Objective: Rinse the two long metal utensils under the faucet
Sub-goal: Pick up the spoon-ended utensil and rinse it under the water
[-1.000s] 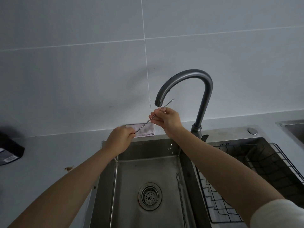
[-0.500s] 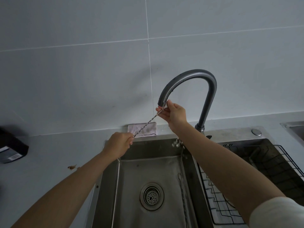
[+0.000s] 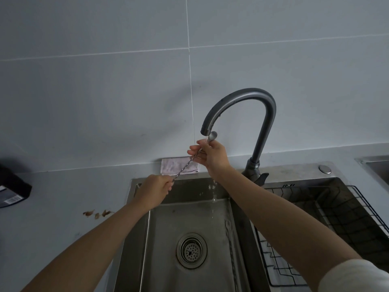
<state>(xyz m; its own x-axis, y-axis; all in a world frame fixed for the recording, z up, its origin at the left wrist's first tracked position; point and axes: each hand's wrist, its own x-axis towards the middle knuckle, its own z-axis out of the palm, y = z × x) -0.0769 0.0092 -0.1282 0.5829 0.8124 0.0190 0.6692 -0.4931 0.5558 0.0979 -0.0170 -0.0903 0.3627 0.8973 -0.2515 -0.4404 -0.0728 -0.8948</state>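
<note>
Holding a twisted-stem bar spoon [image 3: 185, 166] at both ends, I keep it slanted so its bowl sits just beneath the faucet [image 3: 240, 102] spout. My right hand [image 3: 212, 153] pinches the upper stem near the bowl; my left hand [image 3: 154, 191] is closed around the lower end, low over the sink's [image 3: 189, 192] back rim. I judge the tilt lets water run down the stem; drops fall below my right wrist into the basin. A second twisted utensil [image 3: 231, 249] lies on the basin floor, right of the drain [image 3: 191, 250], seemingly waiting its turn. A folded cloth [image 3: 174, 165] rests on the desk behind.
</note>
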